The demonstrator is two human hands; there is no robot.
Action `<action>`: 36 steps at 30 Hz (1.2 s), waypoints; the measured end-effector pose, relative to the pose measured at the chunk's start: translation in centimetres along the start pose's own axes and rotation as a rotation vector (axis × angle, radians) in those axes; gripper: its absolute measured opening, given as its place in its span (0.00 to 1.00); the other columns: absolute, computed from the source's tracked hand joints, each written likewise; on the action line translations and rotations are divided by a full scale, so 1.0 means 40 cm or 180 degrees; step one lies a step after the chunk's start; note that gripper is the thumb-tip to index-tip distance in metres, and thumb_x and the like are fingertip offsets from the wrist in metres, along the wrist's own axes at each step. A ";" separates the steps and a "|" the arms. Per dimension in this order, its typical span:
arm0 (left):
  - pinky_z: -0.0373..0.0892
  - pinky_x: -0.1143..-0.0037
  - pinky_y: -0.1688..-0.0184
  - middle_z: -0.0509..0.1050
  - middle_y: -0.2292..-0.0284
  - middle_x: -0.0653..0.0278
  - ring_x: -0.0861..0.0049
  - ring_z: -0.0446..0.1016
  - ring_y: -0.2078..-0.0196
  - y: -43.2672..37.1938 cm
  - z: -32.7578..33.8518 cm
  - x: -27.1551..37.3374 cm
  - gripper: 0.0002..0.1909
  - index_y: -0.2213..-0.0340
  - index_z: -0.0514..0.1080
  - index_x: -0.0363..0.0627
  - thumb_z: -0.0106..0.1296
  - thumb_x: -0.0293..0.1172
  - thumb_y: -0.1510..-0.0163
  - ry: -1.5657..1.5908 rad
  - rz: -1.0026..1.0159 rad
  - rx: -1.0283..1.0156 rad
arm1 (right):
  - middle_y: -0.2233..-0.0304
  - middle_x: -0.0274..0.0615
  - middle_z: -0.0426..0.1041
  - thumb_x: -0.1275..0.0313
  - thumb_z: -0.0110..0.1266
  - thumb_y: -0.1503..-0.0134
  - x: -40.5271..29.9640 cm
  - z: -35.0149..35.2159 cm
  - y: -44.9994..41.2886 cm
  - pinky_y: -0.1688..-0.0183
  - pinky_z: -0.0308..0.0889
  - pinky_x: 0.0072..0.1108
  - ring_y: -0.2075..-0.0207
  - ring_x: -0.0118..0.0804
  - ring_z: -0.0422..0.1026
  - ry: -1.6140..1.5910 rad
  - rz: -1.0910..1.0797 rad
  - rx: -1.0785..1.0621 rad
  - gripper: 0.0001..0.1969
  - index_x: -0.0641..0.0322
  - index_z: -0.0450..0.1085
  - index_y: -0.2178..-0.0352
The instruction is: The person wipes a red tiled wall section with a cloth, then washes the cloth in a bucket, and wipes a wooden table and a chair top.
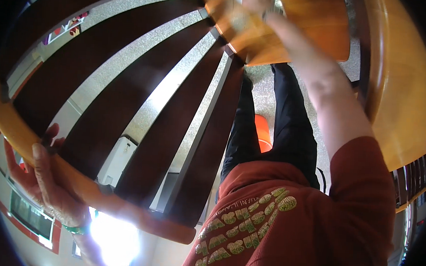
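My left hand (48, 182) is at the lower left with its fingers around the light wooden top rail (97, 195) of a chair back. Dark wooden slats (155, 130) run from that rail to the seat end at top centre. Over the light wooden seat (261, 41), at the top edge of the view, is my right hand (257, 1). It is blurred and partly cut off, against something pale or clear on the wood; what that is, and whether the fingers grip it, cannot be made out.
A light wooden tabletop (399, 85) curves along the right side. Below the seat, an orange object (263, 134) stands on the speckled floor between my legs. Another slatted chair back (413, 179) shows at the right edge. A white box-like object (117, 160) is visible between the slats.
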State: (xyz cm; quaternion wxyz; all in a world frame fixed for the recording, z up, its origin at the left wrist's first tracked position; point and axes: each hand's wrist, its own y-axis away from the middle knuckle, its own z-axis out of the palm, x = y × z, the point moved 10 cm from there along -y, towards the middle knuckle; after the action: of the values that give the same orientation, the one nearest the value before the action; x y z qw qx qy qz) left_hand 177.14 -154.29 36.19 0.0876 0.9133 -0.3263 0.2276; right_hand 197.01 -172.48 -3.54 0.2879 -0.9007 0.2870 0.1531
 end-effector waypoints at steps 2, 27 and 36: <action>0.71 0.73 0.59 0.71 0.61 0.48 0.65 0.74 0.61 -0.003 0.009 -0.011 0.26 0.46 0.54 0.44 0.46 0.38 0.44 -0.0005 -0.0028 -0.0020 | 0.55 0.41 0.67 0.67 0.45 0.49 0.046 -0.036 -0.057 0.49 0.54 0.35 0.52 0.42 0.62 0.0094 0.0801 -0.0343 0.12 0.58 0.71 0.65; 0.74 0.75 0.65 0.70 0.60 0.55 0.66 0.75 0.64 0.076 0.169 -0.033 0.26 0.48 0.55 0.44 0.49 0.34 0.46 0.0900 0.0197 -0.0206 | 0.66 0.49 0.70 0.68 0.47 0.51 -0.256 0.093 0.162 0.63 0.69 0.28 0.64 0.42 0.71 -0.2649 0.1653 -0.0379 0.13 0.61 0.68 0.63; 0.73 0.74 0.63 0.71 0.59 0.51 0.64 0.75 0.63 0.044 0.146 -0.040 0.25 0.48 0.55 0.42 0.46 0.35 0.45 0.0736 0.0181 -0.0179 | 0.69 0.41 0.71 0.70 0.51 0.53 -0.294 0.116 0.125 0.68 0.69 0.28 0.68 0.38 0.71 -0.2244 0.1078 -0.0767 0.10 0.58 0.70 0.67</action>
State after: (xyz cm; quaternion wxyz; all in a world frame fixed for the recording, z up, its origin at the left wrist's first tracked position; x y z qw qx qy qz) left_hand 177.03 -156.54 30.30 0.1438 0.8685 -0.3461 0.3245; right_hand 184.21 -167.97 -4.17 0.2318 -0.7603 0.2951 0.5302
